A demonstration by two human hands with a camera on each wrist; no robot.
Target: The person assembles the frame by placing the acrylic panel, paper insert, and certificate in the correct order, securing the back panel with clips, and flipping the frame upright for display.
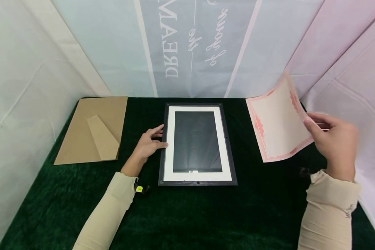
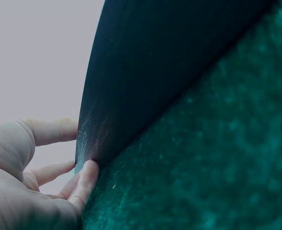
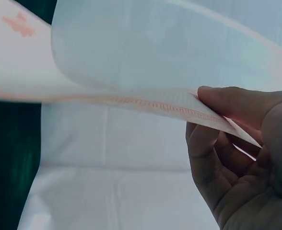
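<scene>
A black picture frame [image 1: 229,152] with a white inner border and a dark glossy centre lies on the green cloth. My left hand [image 1: 147,144] holds its left edge, thumb over the rim. In the left wrist view, fingertips [image 2: 88,172] touch the frame's dark side [image 2: 126,81]. On the right, my right hand [image 1: 339,142] pinches the edge of a cream paper sheet [image 1: 281,121] with a pink decorative border. Its far corner curls upward. In the right wrist view the paper [image 3: 146,106] passes between thumb and fingers.
A brown backing board [image 1: 72,139] with a stand leg [image 1: 103,139] attached lies at the left. Green cloth [image 1: 190,218] covers the table. A printed curtain [image 1: 193,83] hangs along the back, with white fabric [image 1: 18,104] at the left side and more at the right.
</scene>
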